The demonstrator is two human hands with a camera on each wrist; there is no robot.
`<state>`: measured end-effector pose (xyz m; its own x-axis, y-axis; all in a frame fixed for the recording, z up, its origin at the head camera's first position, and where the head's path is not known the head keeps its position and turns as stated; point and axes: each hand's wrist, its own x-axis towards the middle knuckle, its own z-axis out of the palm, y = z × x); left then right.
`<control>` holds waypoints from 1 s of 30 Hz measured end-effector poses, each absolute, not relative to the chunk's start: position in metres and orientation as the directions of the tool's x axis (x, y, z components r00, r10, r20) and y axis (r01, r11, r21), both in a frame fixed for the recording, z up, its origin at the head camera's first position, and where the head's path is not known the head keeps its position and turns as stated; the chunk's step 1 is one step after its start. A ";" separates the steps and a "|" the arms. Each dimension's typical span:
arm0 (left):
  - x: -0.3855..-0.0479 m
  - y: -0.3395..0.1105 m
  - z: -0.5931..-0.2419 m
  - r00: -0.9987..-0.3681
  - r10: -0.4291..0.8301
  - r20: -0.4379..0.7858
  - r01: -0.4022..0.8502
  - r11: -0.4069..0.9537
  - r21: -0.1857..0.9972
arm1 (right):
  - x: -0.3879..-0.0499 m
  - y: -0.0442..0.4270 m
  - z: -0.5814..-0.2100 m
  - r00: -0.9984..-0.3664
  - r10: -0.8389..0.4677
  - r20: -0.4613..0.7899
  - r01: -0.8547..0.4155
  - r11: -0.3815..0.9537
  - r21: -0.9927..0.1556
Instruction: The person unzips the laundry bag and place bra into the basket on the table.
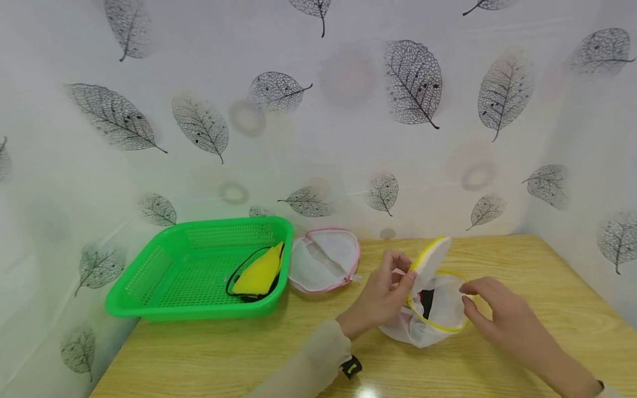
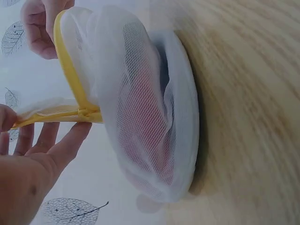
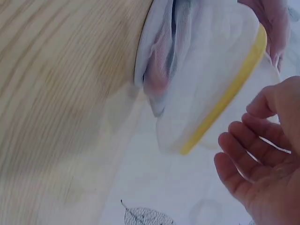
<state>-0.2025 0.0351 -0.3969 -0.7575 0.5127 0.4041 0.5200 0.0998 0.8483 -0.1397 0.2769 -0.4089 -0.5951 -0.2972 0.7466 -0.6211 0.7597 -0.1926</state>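
A white mesh laundry bag with a yellow zipper edge stands on the wooden table, its round lid raised. My left hand pinches the lid's edge between thumb and fingers; the zipper's joint shows beside those fingers in the left wrist view. My right hand is at the right side of the opening, fingers loosely bent, holding nothing in the right wrist view. Inside the bag lies something black with a pink edge. Reddish cloth shows through the mesh; its kind is hidden.
A green plastic basket stands on the left, holding a yellow item with a black cord. Between basket and hands lies another mesh bag, with pink trim. Behind the table hangs a leaf-patterned curtain.
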 end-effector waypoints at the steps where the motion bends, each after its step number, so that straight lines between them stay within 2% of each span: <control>1: -0.203 0.034 -0.396 -0.749 0.506 0.429 0.549 0.111 0.828 | -0.142 0.274 -0.411 -0.562 -0.337 0.755 -0.663 0.730 -0.168; 4: -0.204 0.031 -0.395 -0.716 0.485 0.502 0.643 0.177 0.745 | -0.151 0.265 -0.419 -0.476 -0.434 0.765 -0.747 0.658 -0.091; 7: -0.203 0.027 -0.394 -0.704 0.482 0.522 0.687 0.276 0.672 | -0.156 0.257 -0.426 -0.419 -0.496 0.761 -0.791 0.611 -0.037; 9: -0.202 0.023 -0.393 -0.726 0.481 0.491 0.671 0.338 0.660 | -0.158 0.252 -0.430 -0.401 -0.520 0.755 -0.810 0.585 -0.027; 12: -0.200 0.016 -0.393 -0.788 0.480 0.387 0.591 0.412 0.693 | -0.160 0.248 -0.434 -0.413 -0.545 0.730 -0.834 0.548 -0.063; 14: -0.200 0.010 -0.392 -0.816 0.484 0.317 0.542 0.446 0.712 | -0.159 0.246 -0.434 -0.446 -0.559 0.699 -0.835 0.540 -0.101; 17: -0.200 0.001 -0.393 -0.837 0.502 0.220 0.486 0.494 0.721 | -0.156 0.245 -0.435 -0.530 -0.569 0.629 -0.809 0.560 -0.176; 20: -0.201 -0.007 -0.393 -0.829 0.539 0.148 0.470 0.531 0.705 | -0.154 0.246 -0.434 -0.634 -0.549 0.545 -0.744 0.623 -0.239; 23: -0.201 -0.012 -0.395 -0.822 0.568 0.046 0.441 0.583 0.683 | -0.154 0.249 -0.432 -0.717 -0.503 0.482 -0.664 0.703 -0.253; 28: -0.194 -0.014 -0.397 -0.786 0.597 -0.162 0.445 0.728 0.521 | -0.154 0.255 -0.424 -0.830 -0.406 0.383 -0.506 0.837 -0.208; 30: -0.191 -0.012 -0.398 -0.769 0.604 -0.207 0.480 0.761 0.437 | -0.155 0.259 -0.422 -0.862 -0.371 0.345 -0.449 0.874 -0.183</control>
<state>-0.1907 -0.0124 -0.3976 -0.7694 0.6044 -0.2067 0.4800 0.7605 0.4373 -0.1555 0.2588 -0.4223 -0.8622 -0.3709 0.3450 -0.4493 0.8745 -0.1827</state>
